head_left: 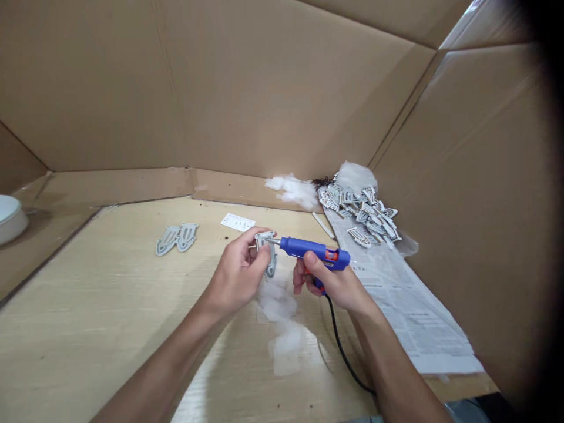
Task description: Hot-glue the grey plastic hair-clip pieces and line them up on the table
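Near the middle of the head view, my left hand (241,267) pinches a small grey cut-out piece (272,266) between thumb and fingers. My right hand (328,279) is wrapped round the handle of a blue glue gun (304,248), whose metal tip points left and meets or nearly meets the upper part of the piece. A black cord hangs from the gun. Thin white translucent sheets (286,346) lie on the table below the hands. Two more grey cut-out pieces (177,238) lie side by side to the left.
A heap of grey and white pieces (365,211) sits on printed paper (409,317) at the right. White fluff (293,191) lies by the cardboard wall (282,88). A white card (238,222) is behind my left hand. A white round container (11,220) stands far left.
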